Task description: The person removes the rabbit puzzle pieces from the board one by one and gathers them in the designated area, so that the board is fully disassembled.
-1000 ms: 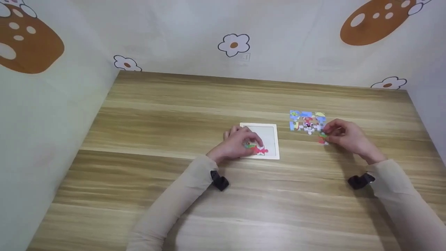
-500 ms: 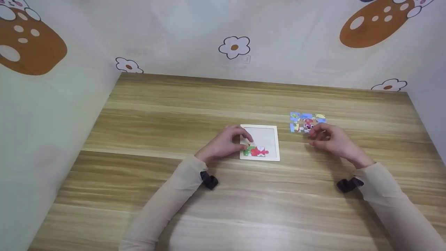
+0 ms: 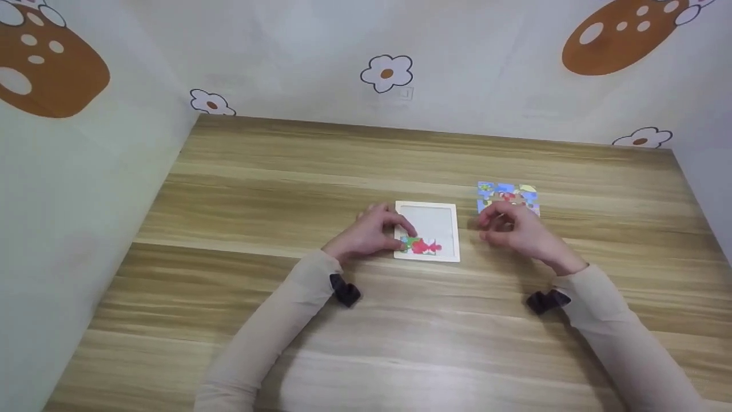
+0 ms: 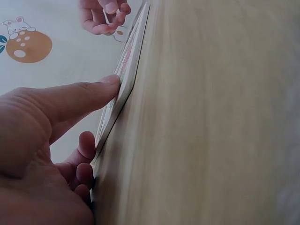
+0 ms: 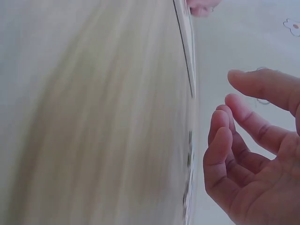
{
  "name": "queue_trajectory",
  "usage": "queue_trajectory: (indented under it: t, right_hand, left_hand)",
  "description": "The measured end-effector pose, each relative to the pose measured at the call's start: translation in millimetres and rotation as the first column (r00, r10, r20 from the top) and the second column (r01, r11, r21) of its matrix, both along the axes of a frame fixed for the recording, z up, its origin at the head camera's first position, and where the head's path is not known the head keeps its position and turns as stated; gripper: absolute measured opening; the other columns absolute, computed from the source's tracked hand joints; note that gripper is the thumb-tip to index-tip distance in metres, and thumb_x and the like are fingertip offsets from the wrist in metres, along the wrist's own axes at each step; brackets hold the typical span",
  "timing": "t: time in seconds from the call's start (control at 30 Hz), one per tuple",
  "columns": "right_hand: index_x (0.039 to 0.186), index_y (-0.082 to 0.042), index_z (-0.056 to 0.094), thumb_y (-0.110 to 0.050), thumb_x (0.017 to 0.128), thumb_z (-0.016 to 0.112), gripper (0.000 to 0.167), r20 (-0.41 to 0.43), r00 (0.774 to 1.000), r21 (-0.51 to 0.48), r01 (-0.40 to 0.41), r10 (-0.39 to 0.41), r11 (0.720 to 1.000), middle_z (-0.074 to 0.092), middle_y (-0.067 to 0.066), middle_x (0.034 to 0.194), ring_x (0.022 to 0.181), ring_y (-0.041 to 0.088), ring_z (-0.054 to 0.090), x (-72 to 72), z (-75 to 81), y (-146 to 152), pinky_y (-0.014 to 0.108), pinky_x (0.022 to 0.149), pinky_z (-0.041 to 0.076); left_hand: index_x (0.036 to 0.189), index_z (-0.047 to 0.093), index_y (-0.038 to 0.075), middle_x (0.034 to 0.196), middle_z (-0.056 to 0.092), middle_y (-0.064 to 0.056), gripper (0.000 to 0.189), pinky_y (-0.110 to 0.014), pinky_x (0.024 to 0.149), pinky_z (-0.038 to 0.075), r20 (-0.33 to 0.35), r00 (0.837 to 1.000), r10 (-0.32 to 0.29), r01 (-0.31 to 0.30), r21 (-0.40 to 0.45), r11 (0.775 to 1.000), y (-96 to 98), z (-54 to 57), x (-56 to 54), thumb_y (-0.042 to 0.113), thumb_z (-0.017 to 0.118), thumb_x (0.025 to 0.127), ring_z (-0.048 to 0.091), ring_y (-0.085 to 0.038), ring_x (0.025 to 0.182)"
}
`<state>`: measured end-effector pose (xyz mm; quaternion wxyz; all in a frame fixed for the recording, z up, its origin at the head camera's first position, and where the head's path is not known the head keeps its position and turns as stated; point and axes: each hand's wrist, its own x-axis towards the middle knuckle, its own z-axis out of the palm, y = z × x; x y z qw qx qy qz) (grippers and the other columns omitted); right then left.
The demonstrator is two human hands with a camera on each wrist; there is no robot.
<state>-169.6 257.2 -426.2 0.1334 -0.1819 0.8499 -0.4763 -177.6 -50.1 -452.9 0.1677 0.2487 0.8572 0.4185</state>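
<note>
A white-rimmed puzzle tray [image 3: 456,229] lies mid-table, with joined green and red jigsaw pieces [image 3: 424,246] along its near left side. My left hand [image 3: 377,232] rests at its left edge, index finger bent over the inside. In the left wrist view, the thumb [image 4: 101,90] touches the tray's near rim, and the other fingers are loosely bent beside it. Right of the tray, my right hand [image 3: 517,232] hovers with bent fingers. In the right wrist view its thumb [image 5: 253,83] and index finger stand apart, with nothing visible between them. It covers part of a jigsaw group.
A group of blue, yellow and red jigsaw pieces [image 3: 505,187] lies on the wooden table [image 3: 286,171], right of the tray. Patterned walls [image 3: 297,68] border the table at the back and sides. Each sleeve bears a black wrist camera [image 3: 346,290].
My right hand has moved left from the near right side of the jigsaw group toward the tray. My left hand has drawn back from the tray's pieces to its left edge.
</note>
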Motion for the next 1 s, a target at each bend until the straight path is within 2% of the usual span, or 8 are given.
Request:
queue_trajectory:
  t: [0.2, 0.43, 0.57, 0.73, 1.0]
  right_hand:
    - [0.103, 0.007, 0.064, 0.005, 0.082, 0.069, 0.022, 0.006, 0.999, 0.000, -0.040, 0.040, 0.999, 0.063, 0.017, 0.099, 0.087, 0.020, 0.057, -2.7, 1.0, -19, 0.023, 0.074, 0.046]
    - [0.106, 0.004, 0.064, 0.000, 0.086, 0.066, 0.021, 0.031, 0.994, 0.069, -0.106, 0.104, 0.992, 0.063, 0.014, 0.097, 0.087, 0.023, 0.056, -7.7, 4.4, -43, 0.026, 0.075, 0.045]
    - [0.113, 0.006, 0.063, 0.003, 0.087, 0.062, 0.026, 0.049, 0.992, 0.086, -0.121, 0.117, 0.989, 0.063, 0.018, 0.104, 0.092, 0.026, 0.057, -11.5, 4.8, -54, 0.029, 0.077, 0.045]
    - [0.118, 0.009, 0.061, 0.005, 0.086, 0.059, 0.033, 0.076, 0.990, 0.124, -0.124, 0.115, 0.985, 0.063, 0.019, 0.107, 0.095, 0.027, 0.057, -14.1, 2.0, -64, 0.030, 0.079, 0.045]
    - [0.107, 0.008, 0.065, 0.005, 0.084, 0.062, 0.023, 0.034, 0.991, 0.153, -0.131, 0.127, 0.980, 0.063, 0.015, 0.096, 0.085, 0.024, 0.056, -13.6, -1.9, -67, 0.032, 0.074, 0.044]
  left_hand:
    - [0.099, 0.074, 0.015, 0.105, 0.052, -0.001, 0.022, -0.044, 0.093, 0.020, -0.022, 1.000, 0.009, -0.009, -0.021, 1.000, 2.5, 0.7, -3.1, 0.012, 0.079, 0.078, 0.039, -0.021, 0.107]
    - [0.100, 0.075, 0.019, 0.104, 0.052, 0.000, 0.023, -0.045, 0.091, 0.022, -0.010, 0.998, 0.068, -0.069, -0.083, 0.994, 7.5, 3.0, -15.1, 0.014, 0.079, 0.078, 0.039, -0.023, 0.105]
    - [0.101, 0.075, 0.019, 0.103, 0.050, 0.000, 0.024, -0.045, 0.091, 0.021, 0.003, 0.996, 0.086, -0.086, -0.070, 0.994, 8.0, 3.7, -19.8, 0.013, 0.079, 0.078, 0.039, -0.023, 0.104]
    - [0.100, 0.075, 0.018, 0.102, 0.050, 0.000, 0.024, -0.047, 0.093, 0.019, 0.014, 0.996, 0.085, -0.085, -0.046, 0.995, 6.3, 3.2, -20.3, 0.012, 0.079, 0.077, 0.038, -0.023, 0.104]
    - [0.100, 0.075, 0.017, 0.101, 0.049, 0.000, 0.022, -0.045, 0.092, 0.018, 0.015, 0.996, 0.086, -0.085, -0.044, 0.995, 8.4, 1.3, -21.7, 0.013, 0.079, 0.078, 0.038, -0.023, 0.104]
